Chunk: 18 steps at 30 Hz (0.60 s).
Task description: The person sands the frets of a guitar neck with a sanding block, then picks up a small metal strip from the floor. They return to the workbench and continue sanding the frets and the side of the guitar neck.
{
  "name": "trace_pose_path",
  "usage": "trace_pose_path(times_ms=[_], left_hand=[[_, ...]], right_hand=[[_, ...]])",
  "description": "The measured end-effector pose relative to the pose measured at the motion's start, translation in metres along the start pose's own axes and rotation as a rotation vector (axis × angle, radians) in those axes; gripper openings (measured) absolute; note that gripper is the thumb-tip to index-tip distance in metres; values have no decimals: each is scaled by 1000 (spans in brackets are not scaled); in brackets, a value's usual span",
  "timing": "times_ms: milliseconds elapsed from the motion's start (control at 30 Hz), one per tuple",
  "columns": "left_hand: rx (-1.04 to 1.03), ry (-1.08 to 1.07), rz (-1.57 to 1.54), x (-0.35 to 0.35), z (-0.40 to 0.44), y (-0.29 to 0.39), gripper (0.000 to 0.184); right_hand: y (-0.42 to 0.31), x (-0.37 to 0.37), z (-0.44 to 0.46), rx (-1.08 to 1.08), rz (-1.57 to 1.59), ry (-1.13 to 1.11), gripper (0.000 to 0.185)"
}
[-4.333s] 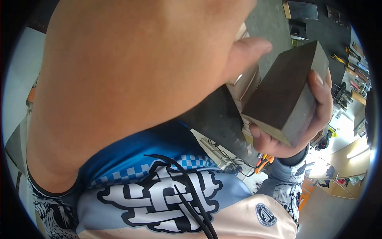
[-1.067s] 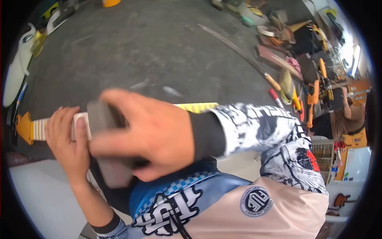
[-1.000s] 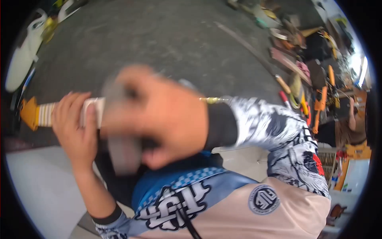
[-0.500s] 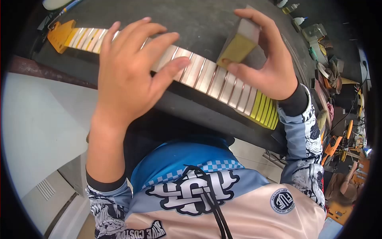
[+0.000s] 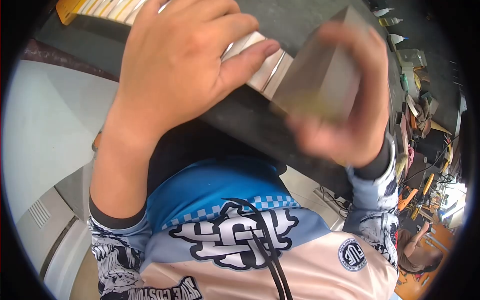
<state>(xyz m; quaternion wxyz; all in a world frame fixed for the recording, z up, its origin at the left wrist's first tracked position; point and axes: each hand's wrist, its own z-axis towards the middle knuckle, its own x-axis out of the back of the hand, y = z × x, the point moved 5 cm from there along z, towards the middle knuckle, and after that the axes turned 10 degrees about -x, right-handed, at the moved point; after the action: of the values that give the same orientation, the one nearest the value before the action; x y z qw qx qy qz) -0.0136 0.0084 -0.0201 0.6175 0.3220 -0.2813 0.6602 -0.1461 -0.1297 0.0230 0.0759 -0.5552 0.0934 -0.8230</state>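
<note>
A guitar neck [image 5: 272, 70] with metal frets and pale tape between them lies across the dark bench, its yellow headstock [image 5: 68, 12] at the upper left. My left hand [image 5: 185, 65] lies over the neck with its fingers spread, the thumb stretched along the frets. To the right, my right hand [image 5: 360, 100] is wrapped round a grey-brown rectangular block [image 5: 320, 70], blurred by motion. The block is tilted over the neck and hides its lower right part. Whether it touches the frets I cannot tell.
Small bottles [image 5: 390, 21] stand on the bench at the upper right. Past them lie a clear box [image 5: 412, 57], orange-handled tools [image 5: 407, 197] and other items. Another person [image 5: 417, 250] is at the lower right edge. Cables [image 5: 332, 197] hang below the bench.
Since half a second ago, the block in my right hand has come closer and appears larger, covering the neck's right part. The neck and my left hand sit higher and larger in view.
</note>
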Motion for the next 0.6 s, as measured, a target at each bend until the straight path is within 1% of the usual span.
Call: trace_pose_path(times_ms=[33,67,133,200,233,267,333,433,467,500,600], left_hand=[[5,-12,-10,-1,0,0,27],[0,50,-43,1,-1,1,28],[-7,176,-100,2,-2,0,29],[-19,146,-36,-1,-3,2,31],[-26,132,-4,-3,-4,3,31],[0,92,-38,1,-2,0,31],[6,106,-113,-3,-5,-6,31],[-41,219,-162,-17,-10,-10,30],[-36,228,-123,-4,-8,-2,29],[-36,241,-123,-2,-8,-1,29],[-37,260,-164,-8,-10,-7,29]], right_hand=[[19,-3,6,-109,62,70,88],[16,-2,10,25,7,94,93],[-17,2,2,116,-103,24,93],[-6,2,-1,82,-93,29,91],[6,1,1,1,-36,56,90],[15,1,4,-78,24,87,88],[-7,5,3,13,-83,-6,83],[-20,4,-4,22,-34,-96,80],[1,0,4,-117,128,-78,82],[18,-2,8,-182,146,-19,84],[0,2,0,223,-3,-3,93]])
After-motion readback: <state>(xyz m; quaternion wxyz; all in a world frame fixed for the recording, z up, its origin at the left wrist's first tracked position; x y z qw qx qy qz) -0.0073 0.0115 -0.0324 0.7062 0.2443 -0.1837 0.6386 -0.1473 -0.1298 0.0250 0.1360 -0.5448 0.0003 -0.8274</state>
